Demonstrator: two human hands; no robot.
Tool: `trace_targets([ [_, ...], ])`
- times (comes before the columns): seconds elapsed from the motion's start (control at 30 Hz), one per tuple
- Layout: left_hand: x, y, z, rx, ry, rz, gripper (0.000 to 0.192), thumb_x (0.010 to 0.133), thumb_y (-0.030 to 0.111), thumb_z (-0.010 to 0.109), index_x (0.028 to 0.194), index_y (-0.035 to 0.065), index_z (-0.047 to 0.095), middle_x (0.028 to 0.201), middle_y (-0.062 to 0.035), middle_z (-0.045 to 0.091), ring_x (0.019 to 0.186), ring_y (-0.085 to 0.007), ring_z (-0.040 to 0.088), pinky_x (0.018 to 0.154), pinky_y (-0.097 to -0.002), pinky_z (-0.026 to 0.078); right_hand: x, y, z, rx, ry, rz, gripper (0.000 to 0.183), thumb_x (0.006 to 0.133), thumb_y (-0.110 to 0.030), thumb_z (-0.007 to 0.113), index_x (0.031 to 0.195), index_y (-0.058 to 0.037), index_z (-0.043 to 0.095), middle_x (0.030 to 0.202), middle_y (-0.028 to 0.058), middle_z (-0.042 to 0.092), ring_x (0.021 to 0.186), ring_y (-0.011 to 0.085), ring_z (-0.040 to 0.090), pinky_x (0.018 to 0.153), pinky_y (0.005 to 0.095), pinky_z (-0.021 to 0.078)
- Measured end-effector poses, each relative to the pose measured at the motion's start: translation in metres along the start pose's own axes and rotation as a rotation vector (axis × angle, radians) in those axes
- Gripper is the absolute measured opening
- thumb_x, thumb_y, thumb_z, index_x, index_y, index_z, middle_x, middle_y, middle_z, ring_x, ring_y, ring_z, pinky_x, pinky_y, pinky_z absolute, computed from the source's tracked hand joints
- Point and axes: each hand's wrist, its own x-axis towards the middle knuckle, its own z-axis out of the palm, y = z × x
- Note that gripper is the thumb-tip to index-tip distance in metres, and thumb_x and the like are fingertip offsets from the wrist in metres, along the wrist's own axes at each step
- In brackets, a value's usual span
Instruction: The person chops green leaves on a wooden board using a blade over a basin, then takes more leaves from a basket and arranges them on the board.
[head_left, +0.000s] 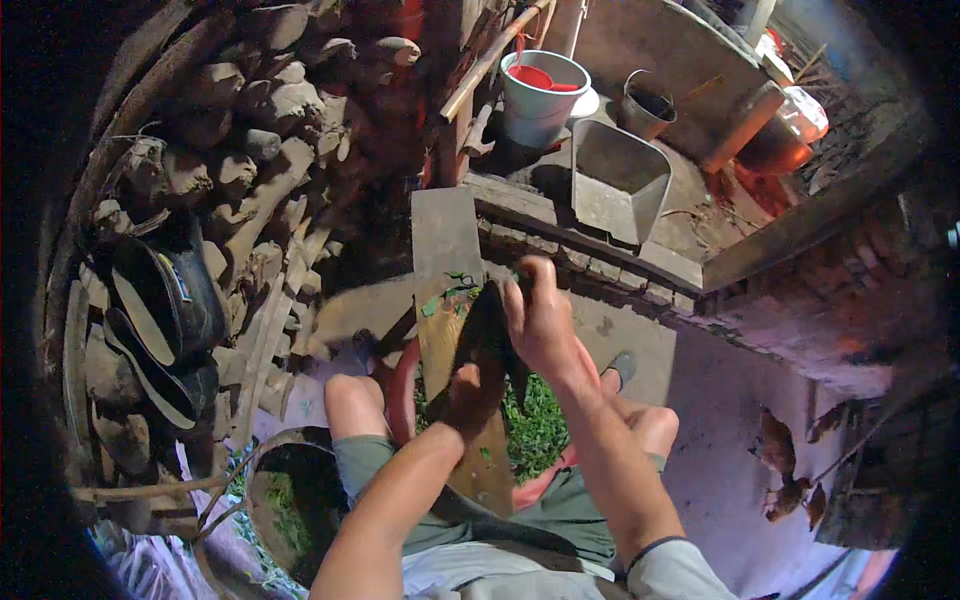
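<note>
A long wooden board (442, 240) reaches from near my lap away from me, over a red-rimmed container (529, 491) of chopped green leaves (536, 431) between my knees. Bits of green leaf (430, 306) lie on the board's upper part. My left hand (466, 390) is in deep shadow over the board, its fingers mostly hidden. Raised just right of the board, my right hand (538, 311) has bent fingers; whether it holds something is unclear. A dark shape, too shadowed to name, lies between the two hands.
Stacked firewood (270, 180) fills the left side, with a pair of dark shoes (161, 300) on it. A basket (289, 495) with greens stands at lower left. Beyond a low brick ledge (585, 259) are a grey bucket (544, 109) with a red dipper, a square metal basin (622, 180) and a small pail (646, 109).
</note>
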Motion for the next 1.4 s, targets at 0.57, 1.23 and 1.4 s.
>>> trace_targets([
  [0.57, -0.041, -0.024, 0.041, 0.155, 0.631, -0.063, 0.025, 0.094, 0.019, 0.049, 0.111, 0.0023, 0.054, 0.113, -0.0188, 0.062, 0.103, -0.0336, 0.062, 0.082, -0.0433, 0.052, -0.113, -0.059, 0.003, -0.113, -0.208, -0.253, 0.047, 0.075, 0.004, 0.063, 0.120, 0.0063, 0.049, 0.128, 0.0244, 0.047, 0.113, 0.0392, 0.052, 0.093, 0.0424, 0.0488],
  [1.23, -0.082, 0.014, -0.077, -0.578, 0.098, -0.146, 0.077, 0.082, 0.019, 0.071, 0.144, 0.0011, 0.028, 0.128, -0.0173, 0.052, 0.117, -0.0312, 0.049, 0.103, -0.0396, 0.039, -0.110, 0.024, 0.120, -1.048, -0.286, -0.280, 0.020, 0.089, -0.017, 0.053, 0.093, -0.0054, 0.068, 0.098, 0.0154, 0.056, 0.089, 0.0287, 0.056, 0.069, 0.0351, 0.0489],
  [1.4, -0.069, -0.085, 0.015, -0.600, 0.407, 0.091, 0.092, 0.080, 0.024, 0.072, 0.149, -0.0039, 0.018, 0.135, -0.0307, 0.047, 0.127, -0.0451, 0.045, 0.106, -0.0454, 0.037, -0.096, 0.024, 0.125, -0.797, -0.593, 0.120, 0.032, 0.088, -0.026, 0.060, 0.103, 0.0020, 0.060, 0.093, 0.0176, 0.061, 0.089, 0.0284, 0.065, 0.068, 0.0366, 0.0578],
])
